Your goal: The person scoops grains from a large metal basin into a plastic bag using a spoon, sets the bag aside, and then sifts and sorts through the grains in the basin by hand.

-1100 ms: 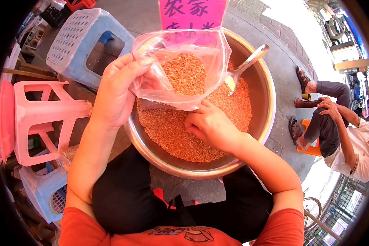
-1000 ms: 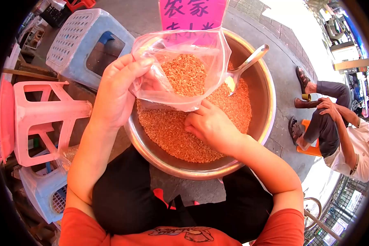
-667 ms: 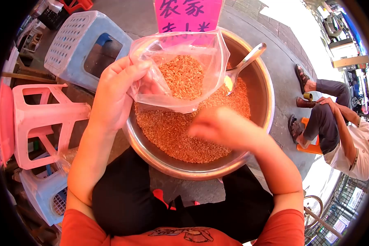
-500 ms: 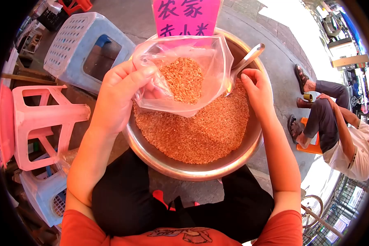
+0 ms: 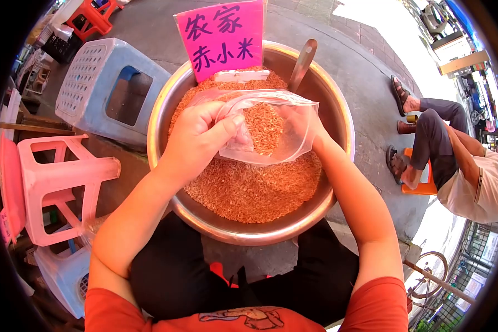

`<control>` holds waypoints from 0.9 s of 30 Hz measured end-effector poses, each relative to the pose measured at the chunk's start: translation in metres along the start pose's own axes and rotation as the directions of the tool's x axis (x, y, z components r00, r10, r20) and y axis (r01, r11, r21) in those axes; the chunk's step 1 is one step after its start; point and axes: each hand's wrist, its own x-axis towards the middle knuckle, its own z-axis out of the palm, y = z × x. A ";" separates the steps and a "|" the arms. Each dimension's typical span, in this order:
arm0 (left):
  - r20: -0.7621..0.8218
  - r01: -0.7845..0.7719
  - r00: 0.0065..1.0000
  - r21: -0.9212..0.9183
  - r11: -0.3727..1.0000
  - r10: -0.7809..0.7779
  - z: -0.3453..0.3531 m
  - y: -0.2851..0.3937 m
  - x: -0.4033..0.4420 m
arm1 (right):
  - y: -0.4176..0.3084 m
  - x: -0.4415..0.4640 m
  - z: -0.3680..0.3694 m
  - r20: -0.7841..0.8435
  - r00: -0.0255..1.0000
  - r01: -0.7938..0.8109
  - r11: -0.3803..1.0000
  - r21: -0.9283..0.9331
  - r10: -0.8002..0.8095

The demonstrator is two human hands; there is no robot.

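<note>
My left hand point(image 5: 207, 133) is closed on the near-left rim of a clear plastic bag point(image 5: 299, 149), thumb over the edge. Reddish-brown rice grains point(image 5: 264, 126) show inside the bag's open mouth. At the bag's right side is my right hand point(image 5: 307, 126), its fingers behind the plastic and too unclear to make out. Below both hands, a wide metal basin point(image 5: 346, 119) holds a heap of the same loose rice point(image 5: 254, 191). A metal spoon point(image 5: 302, 65) leans in the basin at the back right, handle up.
A pink handwritten sign point(image 5: 221, 36) stands at the basin's back left. Plastic stools, one blue-grey point(image 5: 94, 83) and one pink point(image 5: 66, 171), are on the left. Across the paving on the right, a seated person point(image 5: 454, 155) rests on an orange stool point(image 5: 420, 185).
My right hand has moved from beside the spoon to the bag's right side. My view has shifted, showing more of the sign. My left hand keeps its hold on the bag.
</note>
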 end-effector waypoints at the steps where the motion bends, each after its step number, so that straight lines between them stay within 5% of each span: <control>1: 0.003 -0.010 1.000 0.011 1.000 0.010 -0.001 -0.001 0.002 | -0.021 -0.006 -0.003 -0.060 0.998 -0.023 1.000 -0.004 0.022; 6: -0.060 -0.026 0.997 0.219 0.975 0.040 0.006 -0.011 0.019 | -0.080 -0.023 -0.035 -0.224 0.963 -0.122 0.984 0.128 0.149; 9: -0.064 -0.051 0.994 0.447 0.893 0.089 0.010 -0.011 0.029 | -0.098 -0.023 -0.053 -0.402 0.910 0.136 0.989 0.057 -0.102; 17: -0.105 -0.027 0.993 0.219 0.975 0.051 0.014 -0.017 0.037 | -0.173 -0.063 -0.037 -0.365 0.889 0.194 0.950 -0.245 -0.275; 20: -0.108 -0.001 0.994 0.245 0.969 0.028 0.013 -0.013 0.037 | -0.160 -0.059 -0.028 -0.231 0.783 0.422 0.767 -0.484 -0.577; 21: -0.108 0.010 0.994 0.265 0.964 0.020 0.013 -0.012 0.036 | -0.161 -0.057 -0.028 -0.224 0.732 0.521 0.740 -0.424 -0.644; 24: -0.091 0.031 0.996 0.107 0.994 -0.022 0.009 -0.012 0.030 | -0.161 -0.061 -0.035 -0.369 0.838 0.315 0.908 -0.276 -0.402; 27: -0.159 0.009 0.987 -0.099 0.995 -0.025 0.002 -0.011 0.016 | -0.177 -0.059 -0.044 -0.457 0.862 0.304 0.945 0.121 -0.219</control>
